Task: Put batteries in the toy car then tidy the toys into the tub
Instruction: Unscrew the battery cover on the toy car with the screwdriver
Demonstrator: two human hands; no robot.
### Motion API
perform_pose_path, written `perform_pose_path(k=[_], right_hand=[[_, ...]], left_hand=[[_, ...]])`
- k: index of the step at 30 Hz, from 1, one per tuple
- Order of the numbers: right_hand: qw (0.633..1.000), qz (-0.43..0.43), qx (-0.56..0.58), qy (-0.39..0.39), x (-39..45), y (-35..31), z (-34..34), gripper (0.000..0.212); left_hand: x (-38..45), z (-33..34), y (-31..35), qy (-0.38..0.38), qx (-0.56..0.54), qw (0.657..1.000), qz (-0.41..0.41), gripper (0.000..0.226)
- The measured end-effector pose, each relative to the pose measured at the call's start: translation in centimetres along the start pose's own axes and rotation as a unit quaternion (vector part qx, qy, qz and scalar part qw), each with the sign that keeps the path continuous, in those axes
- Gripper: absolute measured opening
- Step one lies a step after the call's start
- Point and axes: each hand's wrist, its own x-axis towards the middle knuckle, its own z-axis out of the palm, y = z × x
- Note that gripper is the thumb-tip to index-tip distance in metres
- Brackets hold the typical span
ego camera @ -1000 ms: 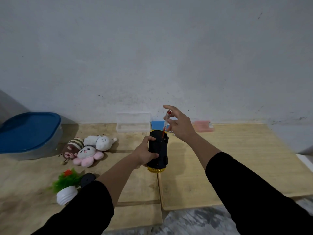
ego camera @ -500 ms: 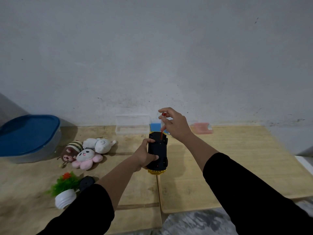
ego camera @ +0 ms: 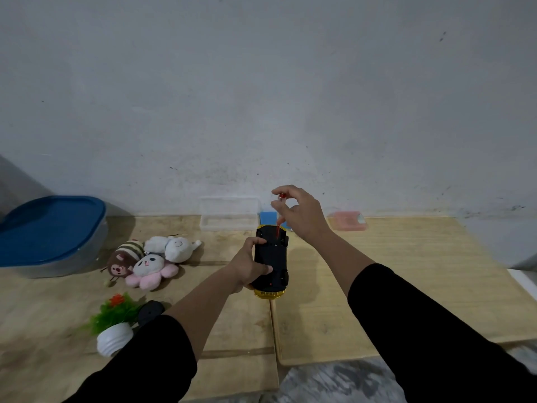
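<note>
Far left, against the wall: the tub (ego camera: pixel 43 257), clear-walled, its blue lid (ego camera: pixel 52 228) still on. To its right lie three plush toys (ego camera: pixel 148 260) in a touching cluster: a striped brown one, a white one, and a pink flower-shaped one with a panda face. Nearer the viewer stand a small artificial plant (ego camera: pixel 114 324) in a white ribbed pot and, just beside it, a dark rounded object too unclear to name.

Centre: the toy car (ego camera: pixel 271 258), turned underside up on the wooden table (ego camera: pixel 406 286). The left hand (ego camera: pixel 247 266) grips its flank, thumb across the black chassis and fingers curled under the body. Above the car's far end, the right hand (ego camera: pixel 302 213) pinches a small red-handled screwdriver (ego camera: pixel 279 213) between thumb and fingertips, the remaining fingers loosely curled; the tip meets the chassis, probably at the battery-cover screw.

Behind the car: a clear plastic box (ego camera: pixel 229 213), a blue item (ego camera: pixel 267 218) and, further right, a pink case (ego camera: pixel 347 220). No batteries can be made out.

Technique, as judged: keep the driver square to the screw and press down while twisting, so the tip does not slip; the left hand should hold the car firmly against the board. The freed screw wants setting somewhere safe.
</note>
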Motion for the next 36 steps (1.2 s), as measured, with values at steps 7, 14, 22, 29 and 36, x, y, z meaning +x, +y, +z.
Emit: perform_pose_path(k=[7, 14, 22, 29, 36], right_hand=[[1.000, 0.005, -0.009, 0.013, 0.0, 0.0, 0.4, 0.026], [0.999, -0.007, -0.005, 0.045, 0.1, -0.1, 0.7, 0.013], [0.999, -0.022, -0.035, 0.026, 0.6, -0.4, 0.7, 0.018], [0.998, -0.023, -0.045, 0.042, 1.0, -0.5, 1.3, 0.024], [0.999, -0.033, -0.028, 0.033, 1.1, -0.3, 1.6, 0.021]], left_hand=[[0.0, -0.1, -0.3, -0.008, 0.006, 1.000, 0.000, 0.055], [-0.1, -0.7, -0.2, -0.011, 0.013, 1.000, 0.005, 0.055], [0.1, -1.4, 0.0, -0.005, 0.015, 1.000, 0.013, 0.054], [0.3, -1.5, 0.0, -0.007, 0.030, 0.999, 0.012, 0.054], [0.6, -1.7, 0.0, -0.015, 0.031, 0.999, 0.022, 0.054]])
